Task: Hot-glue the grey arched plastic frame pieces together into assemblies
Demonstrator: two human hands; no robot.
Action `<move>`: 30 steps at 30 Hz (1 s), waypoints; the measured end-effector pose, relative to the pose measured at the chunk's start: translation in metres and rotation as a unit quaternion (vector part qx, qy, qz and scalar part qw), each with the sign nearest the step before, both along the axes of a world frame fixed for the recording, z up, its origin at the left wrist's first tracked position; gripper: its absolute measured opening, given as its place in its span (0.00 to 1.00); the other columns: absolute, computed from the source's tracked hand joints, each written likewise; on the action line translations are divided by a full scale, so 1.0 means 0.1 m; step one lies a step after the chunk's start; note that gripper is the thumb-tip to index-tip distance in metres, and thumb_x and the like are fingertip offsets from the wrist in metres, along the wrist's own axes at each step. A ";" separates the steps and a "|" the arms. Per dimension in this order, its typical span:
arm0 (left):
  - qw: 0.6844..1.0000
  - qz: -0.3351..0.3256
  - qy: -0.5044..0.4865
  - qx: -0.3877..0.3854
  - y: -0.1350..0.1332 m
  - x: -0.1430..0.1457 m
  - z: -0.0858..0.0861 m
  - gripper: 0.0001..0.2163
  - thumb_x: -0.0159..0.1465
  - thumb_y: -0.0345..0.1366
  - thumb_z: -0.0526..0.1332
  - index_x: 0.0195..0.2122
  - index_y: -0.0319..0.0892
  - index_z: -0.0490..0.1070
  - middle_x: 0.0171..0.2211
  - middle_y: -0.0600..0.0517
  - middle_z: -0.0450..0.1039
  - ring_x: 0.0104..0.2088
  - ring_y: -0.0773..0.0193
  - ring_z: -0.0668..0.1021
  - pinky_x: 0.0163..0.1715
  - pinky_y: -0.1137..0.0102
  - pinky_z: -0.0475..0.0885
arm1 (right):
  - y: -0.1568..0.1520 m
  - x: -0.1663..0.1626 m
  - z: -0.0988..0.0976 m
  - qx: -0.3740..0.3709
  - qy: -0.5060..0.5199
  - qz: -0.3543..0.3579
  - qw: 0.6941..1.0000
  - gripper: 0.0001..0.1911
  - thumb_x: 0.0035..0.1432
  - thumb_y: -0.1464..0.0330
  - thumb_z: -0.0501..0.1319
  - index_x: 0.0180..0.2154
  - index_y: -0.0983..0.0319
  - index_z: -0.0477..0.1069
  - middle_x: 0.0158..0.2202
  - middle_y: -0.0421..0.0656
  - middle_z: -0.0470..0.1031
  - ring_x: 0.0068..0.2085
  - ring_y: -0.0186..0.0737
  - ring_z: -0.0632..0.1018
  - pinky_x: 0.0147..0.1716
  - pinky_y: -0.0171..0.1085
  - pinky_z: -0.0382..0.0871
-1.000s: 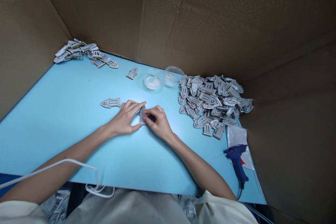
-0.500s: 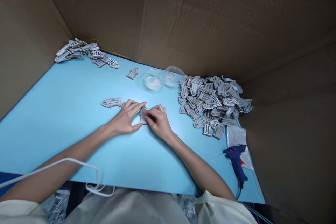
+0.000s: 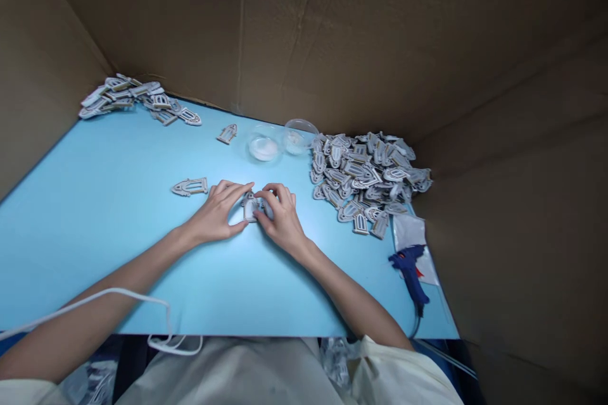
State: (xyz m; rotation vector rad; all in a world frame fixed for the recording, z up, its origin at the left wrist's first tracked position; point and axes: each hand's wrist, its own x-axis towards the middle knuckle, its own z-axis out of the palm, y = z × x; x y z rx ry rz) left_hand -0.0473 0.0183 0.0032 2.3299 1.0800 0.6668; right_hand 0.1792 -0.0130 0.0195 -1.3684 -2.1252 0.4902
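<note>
Cardboard walls (image 3: 285, 31) enclose the light-blue bench (image 3: 95, 253), which stretches wide to the left; at its middle, fingers of the left hand (image 3: 216, 212) and right hand (image 3: 284, 218) grasp one arched window frame (image 3: 250, 210). Two loose frames (image 3: 190, 186) lie leftward, two clear dishes (image 3: 264, 148) stand beyond, and two heaps of frames (image 3: 365, 177), too jumbled to count, crowd the far-left corner and right side. One blue glue gun (image 3: 411, 272) lies near the right edge; one white cable (image 3: 114, 291) crosses the left forearm.
</note>
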 end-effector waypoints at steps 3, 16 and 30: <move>0.999 -0.009 -0.002 0.039 0.01 -0.03 -0.05 0.35 0.65 0.39 0.67 0.74 0.46 0.61 0.61 0.42 0.76 0.58 0.43 0.73 0.61 0.49 0.69 | -0.22 0.52 0.23 0.002 -0.113 -0.077 0.991 0.14 0.71 0.69 0.63 0.56 0.58 0.77 0.52 0.52 0.78 0.53 0.56 0.75 0.51 0.51 0.67; 0.993 -0.004 0.018 0.118 0.14 -0.12 -0.20 0.29 0.69 0.50 0.62 0.71 0.60 0.60 0.56 0.48 0.77 0.54 0.40 0.76 0.54 0.49 0.73 | -1.35 2.31 0.55 -0.297 -0.321 -0.470 0.767 0.15 0.67 0.64 0.67 0.49 0.68 0.81 0.52 0.61 0.81 0.49 0.55 0.83 0.42 0.39 0.69; 0.997 0.033 0.061 0.040 0.00 0.10 -0.01 0.36 0.66 0.55 0.66 0.71 0.44 0.64 0.65 0.40 0.71 0.63 0.39 0.69 0.60 0.48 0.66 | -1.62 2.55 0.54 0.075 -0.054 -0.488 0.868 0.12 0.61 0.56 0.61 0.33 0.58 0.70 0.29 0.41 0.72 0.31 0.45 0.74 0.34 0.41 0.64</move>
